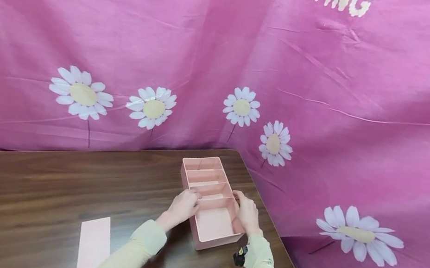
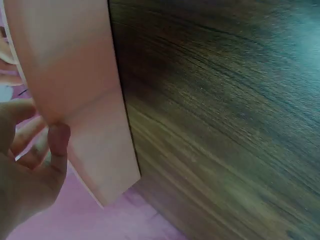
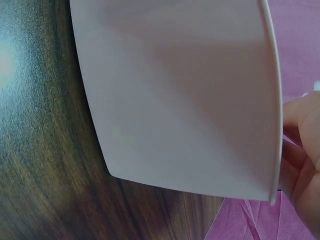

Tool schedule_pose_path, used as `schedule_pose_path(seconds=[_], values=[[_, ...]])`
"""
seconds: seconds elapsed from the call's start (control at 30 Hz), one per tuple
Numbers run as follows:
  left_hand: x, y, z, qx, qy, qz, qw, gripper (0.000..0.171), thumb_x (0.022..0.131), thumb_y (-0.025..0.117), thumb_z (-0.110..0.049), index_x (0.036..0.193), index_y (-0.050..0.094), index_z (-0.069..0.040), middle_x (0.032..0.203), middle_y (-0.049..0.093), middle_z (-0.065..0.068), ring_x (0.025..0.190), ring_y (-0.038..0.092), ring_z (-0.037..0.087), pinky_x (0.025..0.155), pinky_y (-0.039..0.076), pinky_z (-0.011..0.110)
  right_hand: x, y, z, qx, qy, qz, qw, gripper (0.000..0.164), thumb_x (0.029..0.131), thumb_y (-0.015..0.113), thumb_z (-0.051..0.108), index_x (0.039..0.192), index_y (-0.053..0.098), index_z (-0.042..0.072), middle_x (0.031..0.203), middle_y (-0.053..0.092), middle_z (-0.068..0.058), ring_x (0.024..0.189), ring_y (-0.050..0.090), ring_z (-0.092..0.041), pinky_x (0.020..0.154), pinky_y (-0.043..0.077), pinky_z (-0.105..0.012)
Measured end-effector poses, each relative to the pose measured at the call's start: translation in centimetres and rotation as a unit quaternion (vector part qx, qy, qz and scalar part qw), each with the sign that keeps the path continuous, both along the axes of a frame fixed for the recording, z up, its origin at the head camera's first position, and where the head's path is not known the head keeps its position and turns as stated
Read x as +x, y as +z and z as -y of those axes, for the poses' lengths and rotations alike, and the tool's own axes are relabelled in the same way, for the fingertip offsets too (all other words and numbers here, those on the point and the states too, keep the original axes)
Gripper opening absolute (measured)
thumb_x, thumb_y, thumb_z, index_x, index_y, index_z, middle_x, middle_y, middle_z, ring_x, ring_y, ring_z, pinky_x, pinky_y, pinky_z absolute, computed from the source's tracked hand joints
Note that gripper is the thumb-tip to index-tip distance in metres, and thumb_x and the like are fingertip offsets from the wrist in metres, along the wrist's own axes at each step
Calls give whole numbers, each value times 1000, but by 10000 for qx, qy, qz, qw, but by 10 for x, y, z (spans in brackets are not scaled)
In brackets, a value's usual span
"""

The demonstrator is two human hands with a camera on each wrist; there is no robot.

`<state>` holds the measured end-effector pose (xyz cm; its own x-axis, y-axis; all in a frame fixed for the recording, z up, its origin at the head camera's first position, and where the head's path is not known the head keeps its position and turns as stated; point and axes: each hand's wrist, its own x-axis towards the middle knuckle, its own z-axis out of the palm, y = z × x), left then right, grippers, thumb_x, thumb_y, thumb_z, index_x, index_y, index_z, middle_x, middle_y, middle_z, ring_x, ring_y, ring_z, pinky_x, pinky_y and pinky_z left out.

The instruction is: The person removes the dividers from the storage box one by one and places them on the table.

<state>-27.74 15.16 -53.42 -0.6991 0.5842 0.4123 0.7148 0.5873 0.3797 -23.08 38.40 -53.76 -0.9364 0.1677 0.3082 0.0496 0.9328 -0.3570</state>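
A pink storage box (image 1: pixel 219 242) with crosswise dividers sits on the wooden table, its long side running away from me. My left hand (image 1: pixel 184 204) grips its left wall, thumb (image 2: pixel 59 139) against the outside and the other fingers bent over the rim. Across from it, my right hand (image 1: pixel 247 212) holds the right wall, fingers reaching over the rim near the end of the nearest divider (image 1: pixel 214 203). From the right wrist, the box's smooth end wall (image 3: pixel 185 115) fills the middle, and the right hand (image 3: pixel 302 155) shows just past the rim, its fingertips hidden.
A flat pink rectangular panel (image 1: pixel 93 246) lies on the table (image 1: pixel 37 190), left of my left forearm. The table's right edge runs close beside the box. Behind and to the right hangs a pink cloth (image 1: pixel 333 78) printed with daisies.
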Motion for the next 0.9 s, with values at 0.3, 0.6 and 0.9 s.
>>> schedule_pose_path(seconds=[0.3,0.6,0.9], values=[[-7,0,-6,-230,383,-401,9982,27,67,69,-4,48,53,-16,53,58,-3,62,55,19,52,45,32,-3,-1,2,17,89,-133,9999,22,87,65,15,108,67,14,97,73,-6,85,69,-30,68,52,-47],[-11,-1,-16,-68,39,-838,9964,22,68,70,-3,52,58,-13,52,61,-3,60,58,20,78,51,37,-5,0,3,48,122,-155,9998,23,86,65,15,109,67,13,99,73,-5,88,69,-29,71,53,-46],[-9,6,-21,165,-27,-534,9984,27,69,66,3,50,54,-11,53,57,1,57,56,20,56,50,33,-2,2,0,56,97,-145,9998,22,86,65,14,109,67,13,98,73,-5,85,69,-30,68,53,-46]])
